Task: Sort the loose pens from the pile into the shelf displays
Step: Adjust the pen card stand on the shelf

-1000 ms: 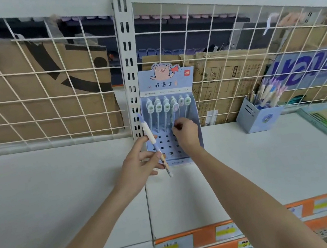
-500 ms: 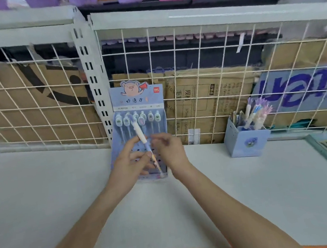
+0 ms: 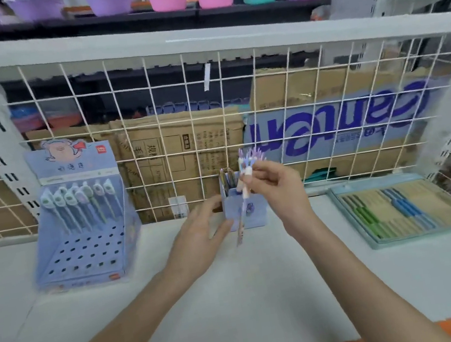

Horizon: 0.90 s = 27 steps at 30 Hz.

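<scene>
I pinch the pen [image 3: 242,197] near its capped top in my right hand [image 3: 277,189], its long axis close to upright with the tip hanging down in front of the blue pen cup [image 3: 244,212] at the shelf's back edge. My left hand [image 3: 199,240], fingers relaxed and holding nothing, sits just beside the cup's left wall, so my right hand needs to lift the pen's tip over the rim.

Both forearms bare to frame edge; no sleeves, seemingly no rings on blurred fingers [image 3: 252,180].
</scene>
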{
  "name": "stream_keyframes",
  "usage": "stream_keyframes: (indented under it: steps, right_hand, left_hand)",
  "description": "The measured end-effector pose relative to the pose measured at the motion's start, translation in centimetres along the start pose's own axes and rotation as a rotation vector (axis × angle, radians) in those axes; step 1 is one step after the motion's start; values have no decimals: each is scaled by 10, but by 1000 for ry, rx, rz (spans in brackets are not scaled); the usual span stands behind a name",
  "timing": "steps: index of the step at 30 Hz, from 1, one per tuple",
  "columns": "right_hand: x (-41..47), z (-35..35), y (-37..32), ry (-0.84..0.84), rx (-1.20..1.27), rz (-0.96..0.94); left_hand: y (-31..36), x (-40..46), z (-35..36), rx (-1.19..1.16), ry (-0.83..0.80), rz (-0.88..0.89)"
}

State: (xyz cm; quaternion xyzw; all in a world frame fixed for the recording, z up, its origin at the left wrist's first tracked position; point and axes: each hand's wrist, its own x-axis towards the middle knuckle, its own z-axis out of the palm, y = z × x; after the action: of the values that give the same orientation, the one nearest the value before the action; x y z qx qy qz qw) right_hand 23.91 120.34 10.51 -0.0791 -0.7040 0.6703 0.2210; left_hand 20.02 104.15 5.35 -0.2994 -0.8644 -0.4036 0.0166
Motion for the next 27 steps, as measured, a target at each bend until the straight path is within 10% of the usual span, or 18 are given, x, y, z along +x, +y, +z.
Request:
stream_keyframes:
  steps: [8, 18, 27]
  right_hand:
    - [19, -38, -5, 91, 5, -14]
    - [41, -21, -15, 202, 74, -152]
    - [52, 15, 12, -7, -399, -275]
  left_hand:
    - [-9, 30, 30, 535, -34, 200]
    - [-25, 26, 19, 485, -15, 141]
    - [-40, 0, 10, 497, -35, 72]
